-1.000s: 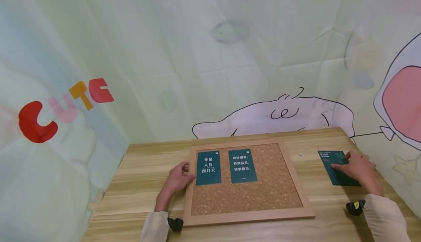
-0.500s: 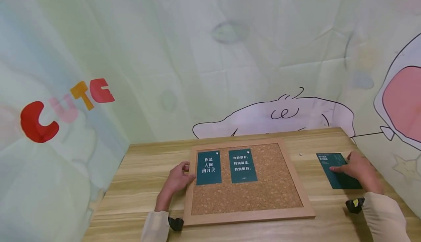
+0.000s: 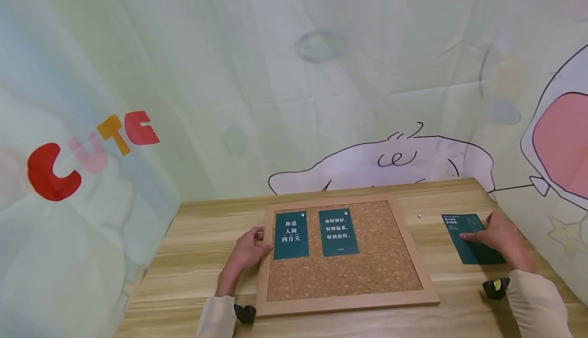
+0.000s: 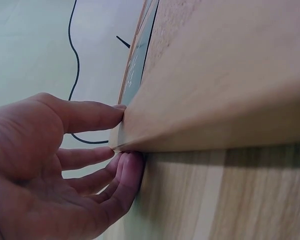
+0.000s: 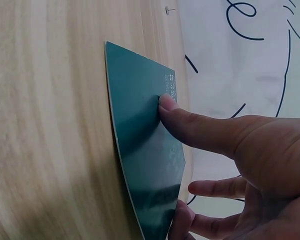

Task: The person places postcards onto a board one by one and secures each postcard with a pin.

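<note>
Since one second ago, the loose green card (image 3: 472, 239) has turned a little and slid a bit under the right hand (image 3: 500, 237). Since half a second ago, almost nothing has moved.

From the head camera, a cork board (image 3: 344, 256) lies flat in the middle of the wooden table (image 3: 202, 256). Two green cards with white writing sit on the board, near its far left corner. The left card on the board (image 3: 291, 235) is close to the board's left edge, and the second card on the board (image 3: 338, 232) is just beside it. The left hand (image 3: 245, 254) rests against the left edge of the board's frame. The loose green card lies on the table near the right edge, well apart from the board. The right hand rests on it with one finger stretched out. A tiny pin (image 3: 419, 216) lies on the table between the board and the loose card.

From the left wrist camera, the fingers (image 4: 92, 116) are almost straight and touch the edge of the frame. They press on it but do not wrap around it.

From the right wrist camera, one straight finger (image 5: 190, 125) presses down on the loose green card. The other fingers are loosely spread and hold nothing. The pin shows near the far edge of the table.
</note>
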{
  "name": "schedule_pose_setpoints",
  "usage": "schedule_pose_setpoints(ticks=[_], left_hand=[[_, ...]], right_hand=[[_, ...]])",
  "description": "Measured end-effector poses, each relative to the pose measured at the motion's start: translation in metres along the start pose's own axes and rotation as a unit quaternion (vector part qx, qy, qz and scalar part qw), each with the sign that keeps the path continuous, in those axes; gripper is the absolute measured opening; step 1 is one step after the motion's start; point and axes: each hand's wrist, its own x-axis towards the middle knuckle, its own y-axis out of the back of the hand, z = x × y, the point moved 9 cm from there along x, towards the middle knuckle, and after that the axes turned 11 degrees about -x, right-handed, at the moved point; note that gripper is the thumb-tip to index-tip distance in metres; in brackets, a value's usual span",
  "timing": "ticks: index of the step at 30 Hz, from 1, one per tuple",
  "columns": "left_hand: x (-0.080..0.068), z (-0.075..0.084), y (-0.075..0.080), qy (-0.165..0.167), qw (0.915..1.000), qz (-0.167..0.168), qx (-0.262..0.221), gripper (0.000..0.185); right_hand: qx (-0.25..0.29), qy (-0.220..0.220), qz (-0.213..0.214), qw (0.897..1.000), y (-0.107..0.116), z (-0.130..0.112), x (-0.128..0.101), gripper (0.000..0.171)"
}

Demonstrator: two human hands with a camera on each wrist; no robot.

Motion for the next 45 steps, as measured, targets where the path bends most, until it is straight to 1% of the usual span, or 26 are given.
schedule_pose_setpoints(ticks=[4,8,15,19,23,29,36,40,45], left_hand=[[0.0,-0.001,0.0,0.003,1.0,0.001,-0.003,0.057],[0.0,-0.002,0.001,0.002,1.0,0.002,-0.006,0.057],[0.0,-0.001,0.001,-0.001,1.0,0.003,-0.006,0.057],[-0.001,-0.001,0.002,0.001,1.0,0.004,0.0,0.057],[-0.001,-0.003,0.002,0.003,1.0,0.002,0.0,0.058],[-0.002,-0.004,0.001,0.006,1.0,0.003,-0.005,0.058],[-0.001,-0.001,0.001,-0.001,0.9998,-0.002,-0.021,0.058],[-0.001,-0.001,0.001,0.0,0.9997,-0.001,-0.023,0.058],[-0.001,0.0,0.001,0.001,0.9998,-0.002,-0.022,0.058]], right_hand=[[0.0,0.011,-0.005,1.0,0.0,-0.001,-0.001,0.105],[-0.003,0.014,-0.003,1.0,0.0,-0.002,-0.001,0.102],[0.002,0.001,0.0,1.0,-0.001,-0.002,-0.002,0.1],[0.01,-0.001,0.008,1.0,-0.002,-0.001,-0.003,0.096],[0.019,0.008,0.023,1.0,-0.002,-0.001,-0.005,0.093],[0.037,0.013,0.036,0.999,-0.004,0.001,-0.007,0.094],[0.072,0.028,0.026,0.997,-0.006,-0.004,-0.009,0.085],[0.093,0.02,0.019,0.995,-0.006,-0.006,-0.009,0.088],[0.102,0.036,0.01,0.994,-0.005,-0.013,-0.01,0.095]])
